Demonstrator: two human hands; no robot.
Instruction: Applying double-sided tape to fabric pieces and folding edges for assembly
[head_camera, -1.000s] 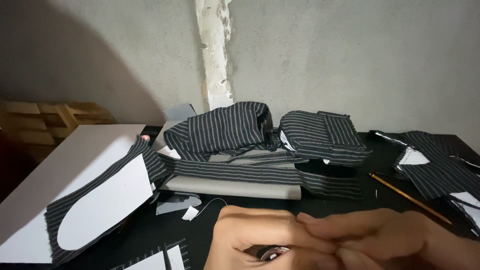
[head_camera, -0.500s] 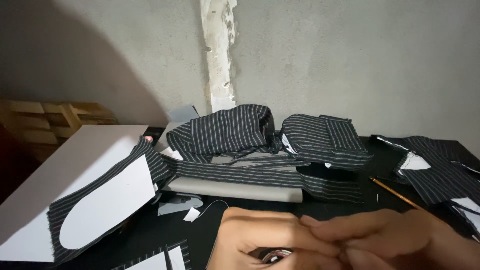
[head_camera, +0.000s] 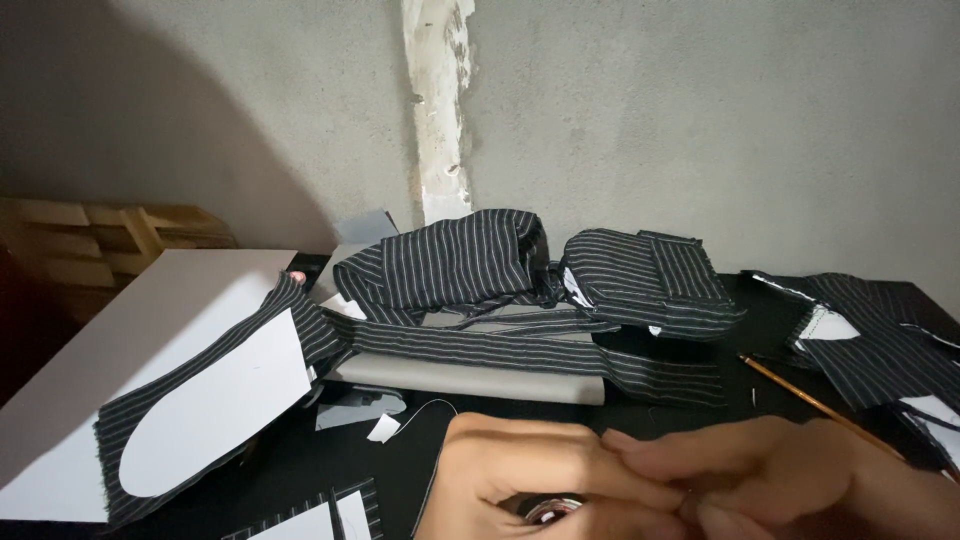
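Both hands low at the bottom edge, meeting over the black table (head_camera: 300, 465). Left hand (head_camera: 520, 470) curled, knuckles up, fingers folded down around a small round object (head_camera: 548, 510), shiny, with a dark and reddish face, peeping out just beneath the palm; most of it hidden, so kind impossible to tell. Right hand (head_camera: 800, 475) coming in from the right, fingers pinched together and touching the left hand's fingertips just above and to the right of that round object; whether anything thin sits in the pinch, cannot tell. Round object thus directly under the left hand and a little left of the right fingertips, with the left hand the nearer and seeming to hold it; no long axis to speak of. Beyond the hands, well apart, a striped fabric strip (head_camera: 520, 350) lying left to right across a grey board (head_camera: 470, 380), with bundled striped pieces (head_camera: 450, 265) and a folded striped piece (head_camera: 640, 275) against the wall. To the left, a white pattern (head_camera: 215, 410) resting on striped cloth beside a white sheet (head_camera: 130, 330). To the right, a pencil (head_camera: 800, 395) lying slantwise, point toward the hands' side, near more striped offcuts (head_camera: 870, 345). Small paper scraps (head_camera: 385, 428) just left of the left hand.
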